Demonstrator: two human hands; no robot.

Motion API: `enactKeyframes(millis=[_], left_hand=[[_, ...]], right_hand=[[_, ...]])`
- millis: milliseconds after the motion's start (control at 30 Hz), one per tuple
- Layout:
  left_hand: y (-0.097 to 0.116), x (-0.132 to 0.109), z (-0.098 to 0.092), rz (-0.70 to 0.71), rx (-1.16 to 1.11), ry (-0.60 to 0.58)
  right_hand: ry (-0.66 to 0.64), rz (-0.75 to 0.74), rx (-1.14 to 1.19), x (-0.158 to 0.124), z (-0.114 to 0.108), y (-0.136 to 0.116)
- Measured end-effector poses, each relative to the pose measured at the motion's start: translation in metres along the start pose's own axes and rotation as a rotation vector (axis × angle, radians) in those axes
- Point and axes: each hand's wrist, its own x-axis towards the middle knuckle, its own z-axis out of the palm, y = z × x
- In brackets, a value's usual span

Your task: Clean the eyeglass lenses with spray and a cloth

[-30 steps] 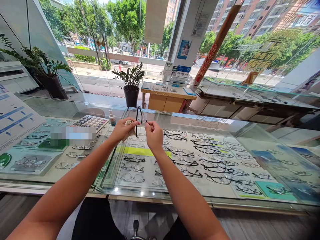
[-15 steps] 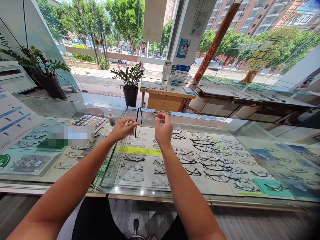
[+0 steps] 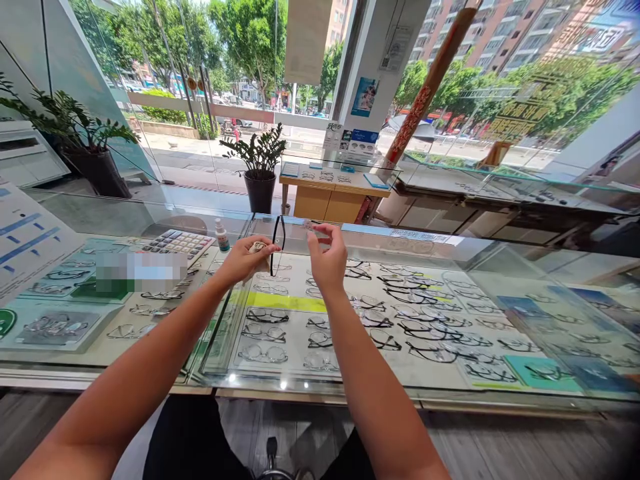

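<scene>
My left hand [image 3: 247, 259] is closed on a pair of dark-framed glasses [image 3: 276, 245], held upright above the glass counter, with a crumpled pale cloth [image 3: 259, 248] bunched in the same fingers. To the right of the glasses, my right hand [image 3: 327, 257] is raised with curled fingers. Its thumb and fingertips come close together near a small pale patch; whether they hold anything is too small to tell. Rows of spectacle frames [image 3: 265, 333] lie inside the display case beneath both hands.
On the counter's left stand a calculator [image 3: 183, 244] and a small spray bottle [image 3: 221, 236]. A printed sheet [image 3: 30, 240] slants at the far left. Beyond the glass counter [image 3: 320, 393] are a potted plant [image 3: 260, 190] and a wooden cabinet [image 3: 327, 200].
The fingers of my right hand have shifted slightly, and the thumb and fingertips are a bit further apart. My left hand stays where it was, with the glasses and cloth.
</scene>
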Motion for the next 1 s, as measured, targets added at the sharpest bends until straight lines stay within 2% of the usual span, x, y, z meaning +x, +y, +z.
enactKeyframes(millis=[100, 233, 533, 767, 867, 1000], left_hand=[[0.000, -0.001, 0.002, -0.014, -0.037, 0.019], [0.003, -0.004, 0.005, -0.010, -0.026, -0.033], [0.002, -0.005, 0.008, 0.034, 0.012, -0.006], [-0.006, -0.004, 0.008, 0.035, 0.003, -0.024], [-0.007, -0.004, 0.010, 0.019, -0.056, 0.014], [0.004, -0.004, 0.013, -0.006, -0.172, 0.123]], right_hand=[[-0.063, -0.073, -0.085, -0.008, 0.008, 0.001], [-0.095, -0.163, -0.196, -0.014, 0.014, 0.006], [-0.106, -0.111, -0.234, -0.012, 0.015, 0.008], [-0.142, -0.097, -0.254, -0.012, 0.015, 0.009], [-0.141, -0.121, -0.279, -0.011, 0.015, 0.011], [-0.109, -0.147, -0.352, -0.010, 0.014, 0.013]])
